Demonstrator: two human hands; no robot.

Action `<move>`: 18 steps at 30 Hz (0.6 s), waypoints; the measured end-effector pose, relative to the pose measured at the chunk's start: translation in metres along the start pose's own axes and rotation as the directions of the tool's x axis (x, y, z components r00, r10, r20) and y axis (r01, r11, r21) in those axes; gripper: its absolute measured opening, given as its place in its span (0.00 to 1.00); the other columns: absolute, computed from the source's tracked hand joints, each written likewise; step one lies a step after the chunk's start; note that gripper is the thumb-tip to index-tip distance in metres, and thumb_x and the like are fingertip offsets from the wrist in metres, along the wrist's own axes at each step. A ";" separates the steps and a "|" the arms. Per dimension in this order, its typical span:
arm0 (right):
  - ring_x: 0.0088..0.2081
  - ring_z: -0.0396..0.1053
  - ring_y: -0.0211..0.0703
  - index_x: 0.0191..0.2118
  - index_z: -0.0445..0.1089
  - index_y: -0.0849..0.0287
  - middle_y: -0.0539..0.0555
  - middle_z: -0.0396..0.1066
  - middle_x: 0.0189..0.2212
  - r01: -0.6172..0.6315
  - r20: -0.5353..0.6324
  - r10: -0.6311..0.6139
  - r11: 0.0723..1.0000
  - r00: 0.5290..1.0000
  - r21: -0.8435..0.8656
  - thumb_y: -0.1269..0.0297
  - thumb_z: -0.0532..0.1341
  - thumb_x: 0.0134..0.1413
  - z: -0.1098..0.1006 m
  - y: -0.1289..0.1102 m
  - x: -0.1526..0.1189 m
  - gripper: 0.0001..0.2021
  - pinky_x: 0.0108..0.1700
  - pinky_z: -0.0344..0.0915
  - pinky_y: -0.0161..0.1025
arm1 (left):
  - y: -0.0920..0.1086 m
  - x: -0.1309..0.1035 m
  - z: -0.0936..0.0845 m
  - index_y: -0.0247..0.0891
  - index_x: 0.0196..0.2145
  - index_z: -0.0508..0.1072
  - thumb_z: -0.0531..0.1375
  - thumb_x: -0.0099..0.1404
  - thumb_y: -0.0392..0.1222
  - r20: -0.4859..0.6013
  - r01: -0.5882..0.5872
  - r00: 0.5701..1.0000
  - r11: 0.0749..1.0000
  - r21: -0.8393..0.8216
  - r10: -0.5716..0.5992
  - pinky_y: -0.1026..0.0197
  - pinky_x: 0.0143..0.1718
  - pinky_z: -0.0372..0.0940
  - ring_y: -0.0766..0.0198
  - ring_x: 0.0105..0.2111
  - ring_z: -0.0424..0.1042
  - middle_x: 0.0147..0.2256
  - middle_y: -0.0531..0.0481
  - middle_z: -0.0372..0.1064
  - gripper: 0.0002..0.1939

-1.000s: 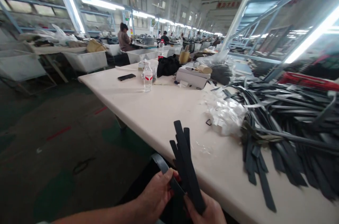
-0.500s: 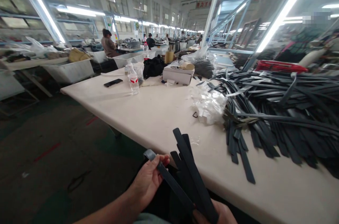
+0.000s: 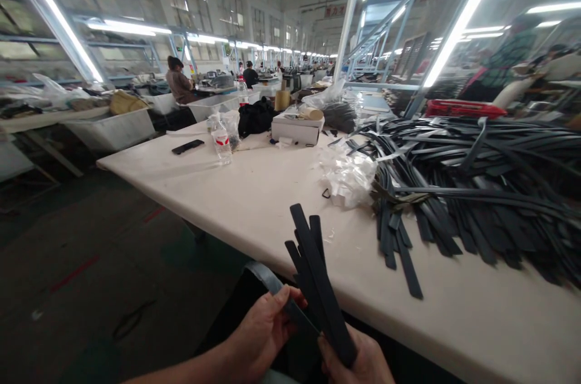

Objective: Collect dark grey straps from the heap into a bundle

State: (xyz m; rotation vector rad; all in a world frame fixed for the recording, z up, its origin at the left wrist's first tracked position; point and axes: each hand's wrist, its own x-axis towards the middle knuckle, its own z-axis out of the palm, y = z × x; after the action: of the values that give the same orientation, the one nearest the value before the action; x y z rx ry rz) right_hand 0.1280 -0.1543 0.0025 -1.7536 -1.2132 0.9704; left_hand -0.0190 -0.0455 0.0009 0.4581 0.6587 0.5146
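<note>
My right hand (image 3: pixel 358 363) grips a bundle of black straps (image 3: pixel 315 269) at the bottom edge of the view; their ends fan upward over the near edge of the white table (image 3: pixel 254 190). My left hand (image 3: pixel 265 329) pinches a single black strap (image 3: pixel 275 287) that sticks out to the upper left, beside the bundle. Both hands are in front of the table edge, above the dark floor.
A large heap of black straps (image 3: pixel 476 184) covers the table's right side, with crumpled clear plastic (image 3: pixel 347 175) beside it. Farther back are a water bottle (image 3: pixel 221 140), a phone (image 3: pixel 187 146), a black bag (image 3: pixel 255 117) and a white box (image 3: pixel 297 128). Other people work at distant tables.
The view has shifted slightly. My left hand has slid along the single strap and drawn it closer to the bundle; my right hand keeps its hold on the bundle.
</note>
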 end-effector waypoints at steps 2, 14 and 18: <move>0.22 0.62 0.39 0.31 0.67 0.58 0.51 0.67 0.22 0.042 -0.009 -0.042 0.999 0.999 -0.027 0.44 0.51 0.58 0.005 -0.003 0.003 0.21 0.24 0.59 0.35 | -0.003 -0.003 0.004 0.31 0.37 0.75 0.57 0.69 0.44 0.049 0.049 0.998 0.999 0.017 -0.049 0.63 0.42 0.66 0.64 0.39 0.72 0.38 0.44 0.73 0.12; 0.29 0.75 0.47 0.33 0.79 0.55 0.57 0.79 0.32 0.285 -0.391 -0.197 0.941 0.899 0.182 0.53 0.69 0.44 0.003 0.014 0.005 0.13 0.30 0.73 0.36 | 0.015 -0.005 0.001 0.33 0.49 0.74 0.54 0.68 0.41 0.317 0.278 0.920 0.953 -0.120 -0.229 0.58 0.52 0.61 0.61 0.49 0.70 0.50 0.45 0.72 0.16; 0.40 0.76 0.45 0.47 0.75 0.47 0.51 0.77 0.39 0.462 -0.088 -0.459 0.887 0.884 0.020 0.61 0.62 0.54 0.003 -0.003 0.010 0.13 0.43 0.72 0.32 | 0.005 0.008 -0.005 0.31 0.41 0.77 0.63 0.58 0.43 0.363 0.296 0.895 0.954 -0.046 -0.260 0.62 0.51 0.60 0.62 0.41 0.72 0.39 0.46 0.75 0.15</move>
State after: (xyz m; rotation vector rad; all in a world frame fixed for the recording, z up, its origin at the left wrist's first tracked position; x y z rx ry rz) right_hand 0.1271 -0.1441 0.0024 -1.3623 -1.4579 0.6279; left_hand -0.0184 -0.0355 -0.0037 0.3411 0.3397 0.1821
